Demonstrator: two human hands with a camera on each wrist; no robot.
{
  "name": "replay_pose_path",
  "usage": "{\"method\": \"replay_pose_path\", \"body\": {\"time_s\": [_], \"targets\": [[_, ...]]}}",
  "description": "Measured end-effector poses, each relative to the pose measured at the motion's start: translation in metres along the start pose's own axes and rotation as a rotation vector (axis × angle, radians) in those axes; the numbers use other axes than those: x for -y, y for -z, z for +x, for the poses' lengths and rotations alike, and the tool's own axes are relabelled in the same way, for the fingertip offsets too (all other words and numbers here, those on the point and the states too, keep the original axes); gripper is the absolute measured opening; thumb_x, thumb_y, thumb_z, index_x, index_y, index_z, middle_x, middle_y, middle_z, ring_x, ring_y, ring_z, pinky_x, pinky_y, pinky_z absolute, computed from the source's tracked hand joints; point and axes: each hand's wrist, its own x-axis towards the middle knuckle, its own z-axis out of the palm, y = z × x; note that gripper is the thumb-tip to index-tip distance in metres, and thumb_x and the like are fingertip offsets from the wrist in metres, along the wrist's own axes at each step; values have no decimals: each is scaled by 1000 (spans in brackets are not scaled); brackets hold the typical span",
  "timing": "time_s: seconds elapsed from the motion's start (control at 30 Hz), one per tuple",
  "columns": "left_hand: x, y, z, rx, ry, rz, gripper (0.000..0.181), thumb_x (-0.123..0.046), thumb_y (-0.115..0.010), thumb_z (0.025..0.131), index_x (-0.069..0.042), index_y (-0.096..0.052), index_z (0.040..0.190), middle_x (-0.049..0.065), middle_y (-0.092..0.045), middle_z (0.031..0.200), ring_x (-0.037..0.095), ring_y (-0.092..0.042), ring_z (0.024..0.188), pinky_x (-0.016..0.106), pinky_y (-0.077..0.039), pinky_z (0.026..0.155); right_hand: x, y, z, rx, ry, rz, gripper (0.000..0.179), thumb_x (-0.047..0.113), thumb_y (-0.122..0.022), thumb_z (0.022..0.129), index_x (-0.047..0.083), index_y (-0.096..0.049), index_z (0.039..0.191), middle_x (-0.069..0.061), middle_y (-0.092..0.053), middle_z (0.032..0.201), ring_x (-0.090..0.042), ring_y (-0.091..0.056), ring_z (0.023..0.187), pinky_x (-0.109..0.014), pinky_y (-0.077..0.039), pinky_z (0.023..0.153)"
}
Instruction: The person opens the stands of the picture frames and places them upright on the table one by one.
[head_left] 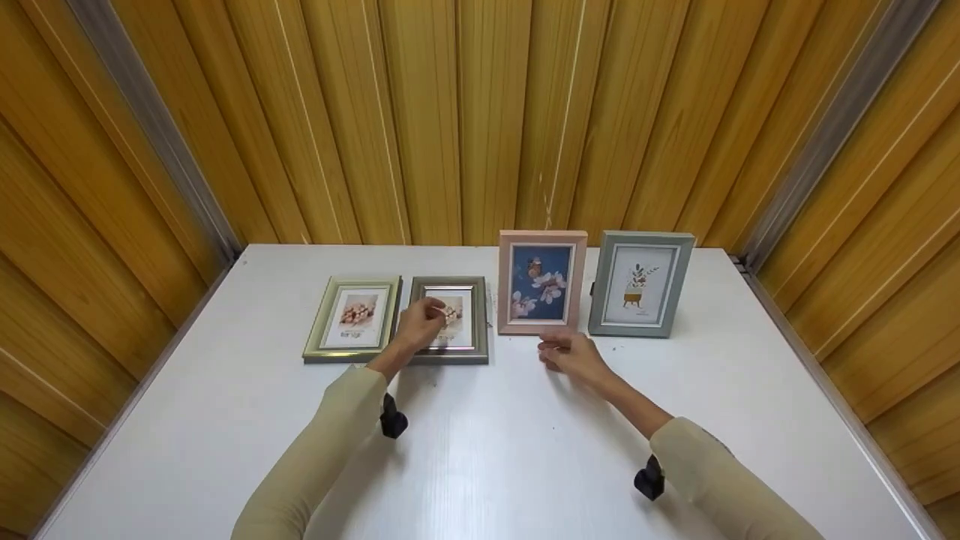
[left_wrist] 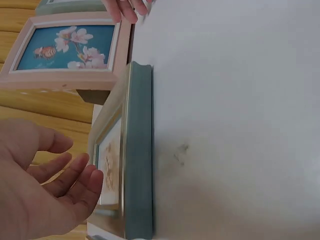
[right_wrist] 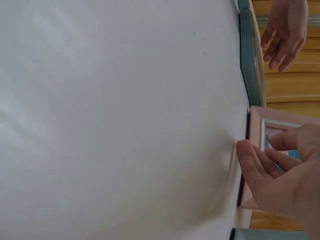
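My left hand (head_left: 421, 324) hovers over a bronze-brown picture frame (head_left: 480, 315) lying face up, its fingers loosely bent with nothing between them. In the left wrist view that frame's blue-grey side (left_wrist: 140, 150) shows beside the fingers (left_wrist: 75, 185). Close to the lower edge of an upright pink picture frame (head_left: 505, 285) is my right hand (head_left: 576, 355), fingers slightly bent and holding nothing. The pink frame shows a butterfly and blossoms on blue. In the right wrist view the fingertips (right_wrist: 244, 147) overlap its bottom edge.
A gold picture frame (head_left: 319, 322) lies face up left of the bronze-brown one. Right of the pink frame stands a grey-green picture frame (head_left: 677, 285) with a plant print. All are on a white table (head_left: 480, 450) before a wood-look panel wall (head_left: 420, 120).
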Motion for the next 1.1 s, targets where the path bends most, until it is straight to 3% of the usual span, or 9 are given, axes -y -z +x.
{"method": "replay_pose_path", "body": {"time_s": [0.13,0.33,0.43,0.63,0.93,1.1], "targets": [[11,10,3,-51,23,13,38,1,-56,92,11,-59,128,28,-65,121,36,-62,111,45,-53,98,6,-18,2,62,19,6,40,-4,-54,98,-16,-54,136,-33,-64,129,-31,-70,111,-30,-60,90],[19,16,7,-87,42,20,45,0,-57,91,12,-54,134,30,-60,126,37,-59,113,49,-52,99,11,-45,8,110,111,-45,41,-2,-58,97,-19,-53,134,-36,-61,132,-45,-63,123,-33,-58,97],[20,16,9,-69,60,15,53,-1,-58,91,12,-48,141,34,-55,136,42,-57,123,51,-49,106,13,-55,11,102,113,-41,44,-4,-60,95,-20,-52,135,-36,-59,134,-47,-60,127,-38,-55,103],[22,15,11,25,174,-22,70,-11,-59,95,7,-27,155,33,-37,156,47,-38,146,55,-33,122,14,-69,15,101,89,-37,53,-4,-62,92,-20,-46,140,-36,-54,141,-47,-54,134,-45,-47,112],[18,12,13,69,250,-74,81,-15,-58,96,9,-13,158,32,-20,165,45,-21,154,54,-20,127,20,-82,16,172,84,-35,61,-1,-60,95,-16,-37,148,-34,-45,151,-46,-45,142,-48,-39,118],[14,13,19,58,308,-119,82,-16,-60,93,8,-16,158,31,-22,165,44,-22,154,54,-21,127,23,-84,18,214,42,-6,62,-1,-57,97,-16,-31,151,-34,-38,156,-46,-37,147,-49,-33,122]]}}
